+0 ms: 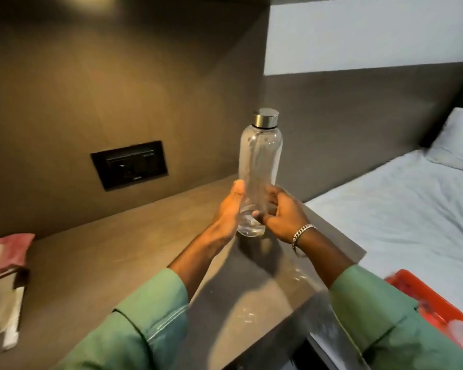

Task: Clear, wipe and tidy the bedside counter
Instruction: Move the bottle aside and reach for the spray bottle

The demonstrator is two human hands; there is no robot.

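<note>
A tall clear bottle (259, 158) with a silver metal cap stands upright at the far right part of the brown bedside counter (112, 252). My left hand (229, 209) grips its lower left side. My right hand (281, 213), with a chain bracelet on the wrist, wraps the lower right side. The bottle's base sits at or just above the counter top; I cannot tell which. It looks empty.
A pink packet (7, 252) and a pile of papers and dark items (3, 308) lie at the counter's left end. A black socket panel (130, 164) is set in the back wall. A bed (401, 209) with a pillow lies right, a red tray (436, 305) on it.
</note>
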